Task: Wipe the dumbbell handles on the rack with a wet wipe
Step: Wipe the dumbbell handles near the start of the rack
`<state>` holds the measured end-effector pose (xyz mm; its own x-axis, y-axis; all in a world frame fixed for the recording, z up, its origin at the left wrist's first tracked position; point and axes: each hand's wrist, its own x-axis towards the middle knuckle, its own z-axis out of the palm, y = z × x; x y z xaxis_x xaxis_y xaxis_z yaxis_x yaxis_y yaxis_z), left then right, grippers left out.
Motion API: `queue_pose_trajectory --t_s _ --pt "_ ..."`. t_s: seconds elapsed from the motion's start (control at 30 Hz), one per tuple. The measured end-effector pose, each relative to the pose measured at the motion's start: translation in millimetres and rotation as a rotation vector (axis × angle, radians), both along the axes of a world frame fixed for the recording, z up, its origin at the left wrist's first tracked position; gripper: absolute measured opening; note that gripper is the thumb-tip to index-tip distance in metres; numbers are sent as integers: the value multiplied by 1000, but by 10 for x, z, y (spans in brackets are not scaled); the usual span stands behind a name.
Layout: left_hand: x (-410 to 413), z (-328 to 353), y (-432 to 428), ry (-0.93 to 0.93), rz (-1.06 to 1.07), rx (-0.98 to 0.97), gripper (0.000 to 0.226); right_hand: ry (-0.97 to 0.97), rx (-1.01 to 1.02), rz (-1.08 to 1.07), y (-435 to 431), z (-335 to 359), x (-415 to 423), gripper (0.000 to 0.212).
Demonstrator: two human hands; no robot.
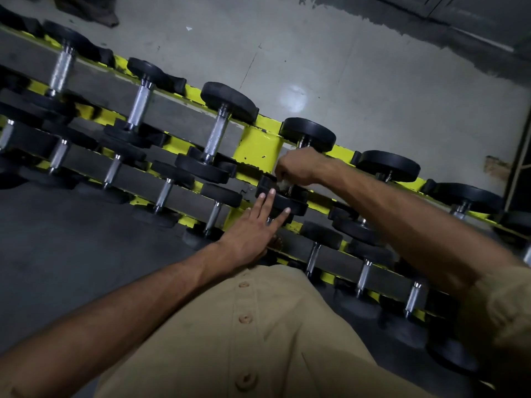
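Observation:
A yellow two-tier rack (260, 146) runs diagonally across the view, loaded with black-headed dumbbells with chrome handles. My right hand (297, 166) curls round the handle of a top-row dumbbell (309, 133), and a bit of white wet wipe (283, 184) shows under its fingers. The handle itself is hidden by the hand. My left hand (253, 228) lies with straight fingers on the near black head (290, 202) of the same dumbbell.
Other top-row dumbbells (219, 130) lie left and right of the one held. A lower row with thinner handles (163, 193) sits nearer to me. Grey tiled floor (344, 81) lies beyond the rack. My tan buttoned shirt fills the bottom of the view.

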<state>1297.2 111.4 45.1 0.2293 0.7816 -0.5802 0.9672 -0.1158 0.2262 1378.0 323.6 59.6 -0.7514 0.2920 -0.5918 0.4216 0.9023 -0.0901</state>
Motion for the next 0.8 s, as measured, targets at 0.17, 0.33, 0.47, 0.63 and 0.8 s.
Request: queue_pose_trajectory --t_s 0.17,0.33,0.47,0.63,0.8 --pt "23 -16 -7 12 -7 12 108 341 146 -78 -238 -110 450 30" --pt "45 -12 -7 20 -22 19 101 381 129 47 -192 -313 594 41" --pt "24 -39 -9 15 -16 29 100 561 326 -274 31 -438 667 39" --pt "27 -64 -18 13 -13 33 100 839 120 -879 -622 -733 633 8" --pt "49 -34 -26 20 -15 34 99 821 -314 -1457 -752 -840 539 7"
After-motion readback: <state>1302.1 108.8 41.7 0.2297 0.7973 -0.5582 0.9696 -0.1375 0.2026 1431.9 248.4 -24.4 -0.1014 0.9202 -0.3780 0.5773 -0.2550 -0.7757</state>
